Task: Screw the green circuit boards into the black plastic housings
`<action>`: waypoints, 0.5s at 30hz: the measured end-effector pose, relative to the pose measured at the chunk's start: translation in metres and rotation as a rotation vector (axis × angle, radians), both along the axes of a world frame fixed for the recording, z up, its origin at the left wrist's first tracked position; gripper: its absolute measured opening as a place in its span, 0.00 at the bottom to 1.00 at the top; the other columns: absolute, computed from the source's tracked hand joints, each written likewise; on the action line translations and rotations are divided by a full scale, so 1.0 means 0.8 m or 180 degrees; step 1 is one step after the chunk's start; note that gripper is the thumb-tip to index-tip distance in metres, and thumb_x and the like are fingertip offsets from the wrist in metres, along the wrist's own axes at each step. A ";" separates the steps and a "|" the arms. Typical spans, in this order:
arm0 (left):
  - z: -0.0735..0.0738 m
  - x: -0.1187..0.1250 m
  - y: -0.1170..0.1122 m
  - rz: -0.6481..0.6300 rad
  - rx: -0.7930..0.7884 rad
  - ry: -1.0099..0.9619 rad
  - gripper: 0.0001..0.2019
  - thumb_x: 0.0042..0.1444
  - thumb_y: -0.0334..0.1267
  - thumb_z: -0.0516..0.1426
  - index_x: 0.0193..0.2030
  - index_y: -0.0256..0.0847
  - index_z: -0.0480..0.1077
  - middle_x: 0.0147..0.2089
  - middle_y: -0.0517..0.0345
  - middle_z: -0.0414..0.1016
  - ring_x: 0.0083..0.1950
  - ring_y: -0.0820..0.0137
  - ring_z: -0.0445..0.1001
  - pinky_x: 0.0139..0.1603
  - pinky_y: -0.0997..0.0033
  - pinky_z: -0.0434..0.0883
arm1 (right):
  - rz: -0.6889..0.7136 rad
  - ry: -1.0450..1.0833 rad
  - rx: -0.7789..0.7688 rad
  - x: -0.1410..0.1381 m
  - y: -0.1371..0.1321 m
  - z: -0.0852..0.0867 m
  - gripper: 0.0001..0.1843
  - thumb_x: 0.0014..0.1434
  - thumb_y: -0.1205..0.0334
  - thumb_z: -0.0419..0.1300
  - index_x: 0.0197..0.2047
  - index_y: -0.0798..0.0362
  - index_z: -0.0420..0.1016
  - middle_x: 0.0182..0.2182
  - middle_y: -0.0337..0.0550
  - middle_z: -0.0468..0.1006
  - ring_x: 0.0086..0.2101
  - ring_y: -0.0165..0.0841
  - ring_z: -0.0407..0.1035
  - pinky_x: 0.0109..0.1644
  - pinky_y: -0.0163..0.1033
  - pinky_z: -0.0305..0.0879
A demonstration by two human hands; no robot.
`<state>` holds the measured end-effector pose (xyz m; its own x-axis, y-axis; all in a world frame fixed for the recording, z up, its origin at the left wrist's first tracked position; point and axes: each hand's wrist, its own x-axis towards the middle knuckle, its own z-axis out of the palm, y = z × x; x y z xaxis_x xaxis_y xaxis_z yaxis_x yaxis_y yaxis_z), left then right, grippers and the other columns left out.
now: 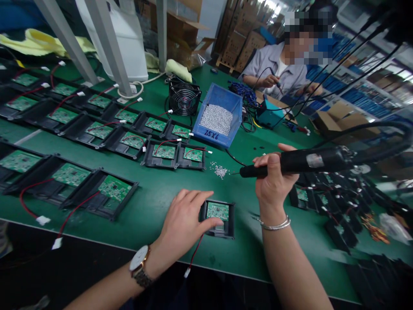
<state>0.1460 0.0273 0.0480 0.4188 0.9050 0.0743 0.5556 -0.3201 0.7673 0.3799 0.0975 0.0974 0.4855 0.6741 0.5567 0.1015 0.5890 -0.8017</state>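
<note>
My left hand (pixel 185 215) grips the left side of a black plastic housing (pixel 231 221), its thumb laid across the lower part. A green circuit board (pixel 218 210) sits in that housing, and a red wire (pixel 194 254) with a white connector hangs over the table's front edge. In my right hand (pixel 274 185) is a black electric screwdriver (pixel 290 163), held almost level above the table. Its thin bit points left, towards a small pile of loose screws (pixel 221 171). The bit's tip is close to the pile; I cannot tell whether it touches.
A blue bin (pixel 222 137) of small screws stands behind the pile, beside a black fan (pixel 184 99). Rows of housings with boards (pixel 100 129) fill the left; more housings (pixel 322 196) lie right. Metal posts (pixel 111 47) rise at the back left. A co-worker (pixel 277 69) sits opposite.
</note>
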 end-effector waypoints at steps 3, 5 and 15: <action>0.001 -0.003 0.005 0.0112 -0.0052 -0.0383 0.28 0.62 0.52 0.74 0.65 0.45 0.79 0.62 0.51 0.85 0.63 0.51 0.77 0.64 0.46 0.75 | 0.0084 0.0064 0.0125 -0.011 -0.019 0.021 0.21 0.62 0.48 0.76 0.53 0.44 0.76 0.24 0.25 0.75 0.25 0.29 0.70 0.41 0.42 0.75; 0.004 -0.004 0.007 0.0249 -0.0118 -0.0610 0.23 0.64 0.49 0.73 0.63 0.48 0.80 0.60 0.53 0.85 0.63 0.53 0.77 0.64 0.48 0.75 | 0.0219 0.0149 0.0186 -0.020 -0.034 0.037 0.21 0.62 0.47 0.76 0.53 0.42 0.77 0.25 0.26 0.74 0.25 0.29 0.69 0.41 0.42 0.74; 0.006 0.001 0.011 0.0421 0.0061 -0.1251 0.04 0.70 0.40 0.68 0.50 0.51 0.83 0.52 0.60 0.88 0.58 0.59 0.81 0.62 0.52 0.73 | 0.0849 0.0419 0.0026 -0.058 -0.093 0.082 0.18 0.61 0.43 0.77 0.50 0.37 0.82 0.23 0.28 0.64 0.22 0.29 0.59 0.33 0.40 0.67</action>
